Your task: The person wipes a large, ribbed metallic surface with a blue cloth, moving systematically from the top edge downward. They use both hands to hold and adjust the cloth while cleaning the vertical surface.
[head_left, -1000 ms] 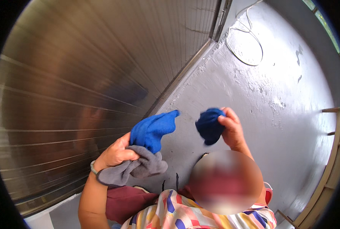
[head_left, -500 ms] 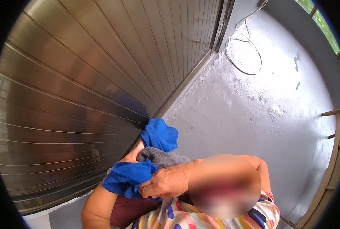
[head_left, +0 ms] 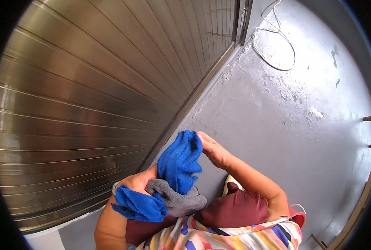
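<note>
1. Gray plush cloth (head_left: 177, 200): bunched above the lap, the centre of this clock.
2. Upper blue cloth (head_left: 179, 162): at 12 o'clock, in folds, touching the gray one.
3. Lower blue cloth (head_left: 139, 205): at 9 o'clock, crumpled across the left wrist.
4. Left hand (head_left: 137, 181): at 10 o'clock, gripping the gray plush cloth, fingers mostly hidden.
5. Right hand (head_left: 213, 151): at 1 o'clock, fingertips pinching the upper blue cloth's top edge.
6. Maroon trousers (head_left: 237, 208): at 3 o'clock.
7. Ribbed metal panelling (head_left: 89, 104): at 11 o'clock.
8. White cable (head_left: 294, 54): far out at 1 o'clock, looped.
</note>
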`<state>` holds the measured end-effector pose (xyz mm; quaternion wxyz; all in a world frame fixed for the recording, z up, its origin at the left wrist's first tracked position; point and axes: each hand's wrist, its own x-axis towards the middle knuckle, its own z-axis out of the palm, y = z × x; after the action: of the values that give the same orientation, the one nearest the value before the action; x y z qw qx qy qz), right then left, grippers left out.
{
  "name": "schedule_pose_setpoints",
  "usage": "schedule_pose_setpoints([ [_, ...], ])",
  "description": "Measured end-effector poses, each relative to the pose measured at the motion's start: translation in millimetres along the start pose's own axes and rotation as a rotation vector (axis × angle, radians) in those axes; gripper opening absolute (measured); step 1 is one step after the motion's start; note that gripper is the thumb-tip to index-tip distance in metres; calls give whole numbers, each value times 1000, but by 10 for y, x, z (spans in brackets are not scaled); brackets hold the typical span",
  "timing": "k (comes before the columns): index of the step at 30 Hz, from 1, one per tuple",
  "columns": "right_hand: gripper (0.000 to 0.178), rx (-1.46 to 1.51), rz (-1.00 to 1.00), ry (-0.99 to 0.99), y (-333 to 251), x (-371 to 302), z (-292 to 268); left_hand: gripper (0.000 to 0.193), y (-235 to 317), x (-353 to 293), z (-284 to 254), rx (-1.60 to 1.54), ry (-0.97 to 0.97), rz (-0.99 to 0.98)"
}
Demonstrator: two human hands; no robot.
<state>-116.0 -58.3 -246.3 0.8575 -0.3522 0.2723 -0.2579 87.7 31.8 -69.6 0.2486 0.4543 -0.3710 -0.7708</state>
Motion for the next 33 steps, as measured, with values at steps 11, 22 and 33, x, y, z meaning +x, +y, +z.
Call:
schedule_pose_setpoints([
  [11, 20, 633, -200, 147, 139, 439, -514, 69, -125, 285, 111, 110, 173, -123],
  [22, 58, -32, -697, 432, -213, 1127, -1255, 64, -282, 1136, 7, 684, 464, -26],
  [33, 50, -503, -679, 1023, -283, 2363, -1399, 52, -149, 1920, -250, 537, 377, 22],
])
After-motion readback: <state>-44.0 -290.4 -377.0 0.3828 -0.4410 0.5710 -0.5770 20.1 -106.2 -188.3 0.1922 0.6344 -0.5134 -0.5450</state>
